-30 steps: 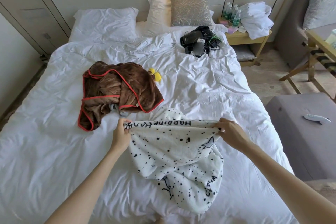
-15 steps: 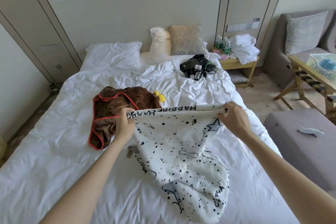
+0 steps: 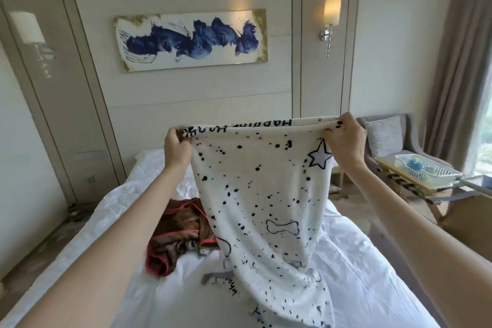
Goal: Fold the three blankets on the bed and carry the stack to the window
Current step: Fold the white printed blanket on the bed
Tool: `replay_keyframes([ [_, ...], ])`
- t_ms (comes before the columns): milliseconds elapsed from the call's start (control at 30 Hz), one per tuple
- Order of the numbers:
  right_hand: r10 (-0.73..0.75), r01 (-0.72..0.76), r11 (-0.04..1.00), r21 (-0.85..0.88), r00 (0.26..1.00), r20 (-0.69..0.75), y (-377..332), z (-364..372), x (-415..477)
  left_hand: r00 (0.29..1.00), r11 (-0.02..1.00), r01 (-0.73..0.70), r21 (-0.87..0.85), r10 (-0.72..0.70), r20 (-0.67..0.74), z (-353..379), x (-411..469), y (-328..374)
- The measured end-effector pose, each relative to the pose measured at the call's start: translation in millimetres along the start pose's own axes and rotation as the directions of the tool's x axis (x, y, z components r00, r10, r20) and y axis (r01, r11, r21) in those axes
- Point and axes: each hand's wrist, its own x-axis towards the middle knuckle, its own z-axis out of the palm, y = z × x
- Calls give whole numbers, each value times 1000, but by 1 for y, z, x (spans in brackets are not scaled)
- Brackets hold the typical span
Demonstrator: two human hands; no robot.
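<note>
While both arms are held out over the bed [image 3: 372,269], the left hand [image 3: 177,148] and right hand [image 3: 343,140] each pinch an upper corner of the white spotted blanket [image 3: 261,194], fingers curled tight over its lettered top hem. Cloth hangs stretched between them, narrowing downward, lower end crumpled on the white sheet. Brown blanket [image 3: 175,237] with red trim lies bunched on the bed just left of it, partly behind the left forearm; blue painting [image 3: 191,40] on the wall beyond.

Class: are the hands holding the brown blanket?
No: the brown blanket lies on the bed; left hand and right hand grip the spotted blanket.
</note>
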Motion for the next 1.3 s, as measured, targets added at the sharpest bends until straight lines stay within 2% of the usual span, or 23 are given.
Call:
replay_keyframes([
  [167, -76, 98, 984, 149, 986, -146, -87, -64, 16, 988, 984, -156, -85, 153, -35, -27, -1, 107],
  [333, -174, 256, 927, 273, 940, -293, -172, -124, 46, 958, 947, -282, -152, 269, -103, -50, -1, 209],
  [500, -172, 335, 847, 414, 908, -383, -235, -177, 69, 895, 879, -441, -182, 415, -165, -66, -23, 294],
  [567, -222, 413, 818, 400, 869, -442, -244, -193, 69, 853, 844, -513, -158, 479, -208, -67, -36, 311],
  [667, -352, 515, 827, 227, 788, -504, -222, -200, 48, 802, 816, -573, -72, 541, -252, -59, -65, 294],
  [700, -367, 494, 850, 182, 804, -468, -201, -195, 36, 812, 829, -558, -14, 543, -215, -53, -77, 275],
  [733, -350, 432, 889, 151, 855, -383, -177, -191, 20, 845, 857, -512, 54, 514, -150, -47, -90, 251],
  [800, -237, 250, 966, 59, 957, -169, -125, -183, -13, 922, 915, -372, 155, 384, -57, -35, -117, 203],
  [867, -180, 181, 984, 0, 979, -99, -78, -184, -38, 952, 938, -301, 171, 307, -7, -28, -142, 167],
  [1067, -83, 87, 996, 26, 989, -123, -30, -205, -65, 972, 961, -234, 149, 226, 68, -12, -183, 137],
  [1300, -13, 24, 997, 70, 989, -148, -3, -180, -43, 978, 967, -209, 145, 201, 63, 17, -157, 125],
])
